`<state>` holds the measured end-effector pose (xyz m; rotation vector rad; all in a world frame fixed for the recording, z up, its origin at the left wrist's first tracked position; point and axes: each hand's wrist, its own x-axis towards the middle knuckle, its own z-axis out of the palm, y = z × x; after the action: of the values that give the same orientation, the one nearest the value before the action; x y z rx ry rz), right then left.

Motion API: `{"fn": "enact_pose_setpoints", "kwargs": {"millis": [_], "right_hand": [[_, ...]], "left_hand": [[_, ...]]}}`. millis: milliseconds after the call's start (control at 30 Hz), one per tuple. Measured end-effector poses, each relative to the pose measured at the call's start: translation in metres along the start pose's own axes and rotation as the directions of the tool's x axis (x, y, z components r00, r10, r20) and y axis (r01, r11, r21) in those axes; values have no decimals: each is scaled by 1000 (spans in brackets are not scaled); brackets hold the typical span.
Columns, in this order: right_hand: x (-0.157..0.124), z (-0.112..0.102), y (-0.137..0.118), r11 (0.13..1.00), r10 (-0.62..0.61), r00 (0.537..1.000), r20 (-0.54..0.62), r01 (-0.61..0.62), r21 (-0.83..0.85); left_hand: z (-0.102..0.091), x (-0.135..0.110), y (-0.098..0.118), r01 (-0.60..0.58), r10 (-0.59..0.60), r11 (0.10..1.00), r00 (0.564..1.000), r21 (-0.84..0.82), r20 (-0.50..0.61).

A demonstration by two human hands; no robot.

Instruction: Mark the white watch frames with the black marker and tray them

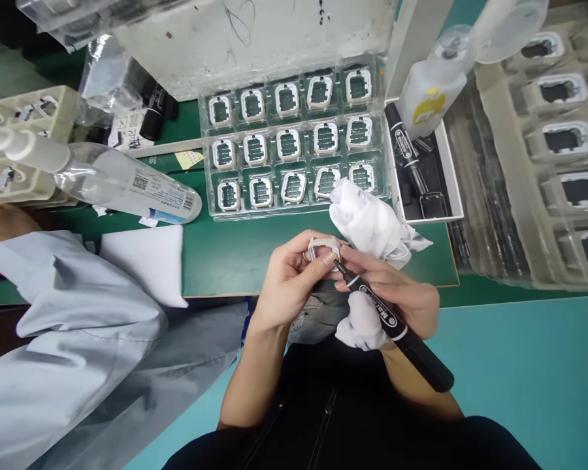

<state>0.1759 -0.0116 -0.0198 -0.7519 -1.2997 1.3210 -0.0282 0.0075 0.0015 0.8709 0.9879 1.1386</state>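
Observation:
My left hand [287,281] is closed around a small white square frame part [323,247], held above the table's front edge. My right hand [396,297] grips a black marker [396,326] with its tip touching that part. The same hand also clutches a crumpled white cloth [372,225], which bulges above and below the fingers. Just beyond my hands lies a clear plastic tray [294,212] on the green mat [225,248], with three rows of similar white frame parts.
A clear spray bottle [122,183] lies on its side at left. A white box [453,189] holds another black marker [404,147] at right, beside a squeeze bottle [431,91]. Stacked trays [543,163] fill the far right. A person's grey-blue sleeve [63,326] reaches in from the left.

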Motion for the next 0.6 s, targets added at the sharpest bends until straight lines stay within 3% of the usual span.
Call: {"fn": "enact_pose_setpoints", "kwargs": {"millis": [133,233,600], "right_hand": [[-1,15,11,981,-169,970,-175,149,-123],[-1,21,19,978,-185,945,-268,150,-144],[-3,23,24,983,-176,935,-308,153,-98]], "left_hand": [[14,-6,0,-73,90,989,987,130,-132],[22,-10,0,-101,137,974,976,204,-170],[26,-14,-12,-185,283,903,935,388,-213]]}}
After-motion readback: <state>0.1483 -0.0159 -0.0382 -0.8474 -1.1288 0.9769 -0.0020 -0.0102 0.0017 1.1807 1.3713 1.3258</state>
